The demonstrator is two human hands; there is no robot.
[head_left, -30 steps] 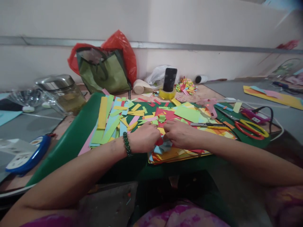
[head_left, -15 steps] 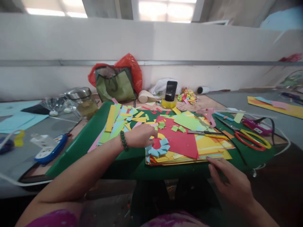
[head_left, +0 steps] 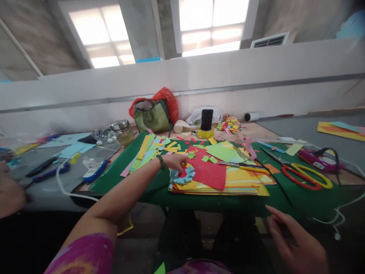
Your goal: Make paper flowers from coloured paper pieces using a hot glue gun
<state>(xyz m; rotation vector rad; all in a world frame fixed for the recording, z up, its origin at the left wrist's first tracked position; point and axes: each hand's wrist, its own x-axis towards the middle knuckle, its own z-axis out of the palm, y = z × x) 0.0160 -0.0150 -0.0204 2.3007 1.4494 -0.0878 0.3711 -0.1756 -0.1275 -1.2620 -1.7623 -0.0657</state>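
Note:
A paper ring (head_left: 186,176) edged with light-blue folded pieces lies at the left end of a red paper sheet (head_left: 212,175), on top of a stack of coloured paper (head_left: 222,191). My left hand (head_left: 175,163), with a green bead bracelet at the wrist, is at the ring's upper left rim, fingers curled together on it; the fingertips are partly hidden. Small folded green paper pieces (head_left: 205,158) lie on the red sheet. Scissors (head_left: 245,166) with yellow handles rest across the stack. My right hand (head_left: 296,239) hangs in front of the table's edge, fingers extended and holding nothing.
Large red-and-yellow-handled scissors (head_left: 302,175) and a pink glue gun (head_left: 249,148) lie at right. Paper strips (head_left: 145,148) cover the green mat's left part. A phone (head_left: 207,120) stands behind. At far left is another person's arm (head_left: 11,190), beside a power strip (head_left: 95,171).
The camera view has tilted up and turned left, bringing another person's arm into sight. My right hand has drawn back from the stack's edge. My left hand stays at the ring.

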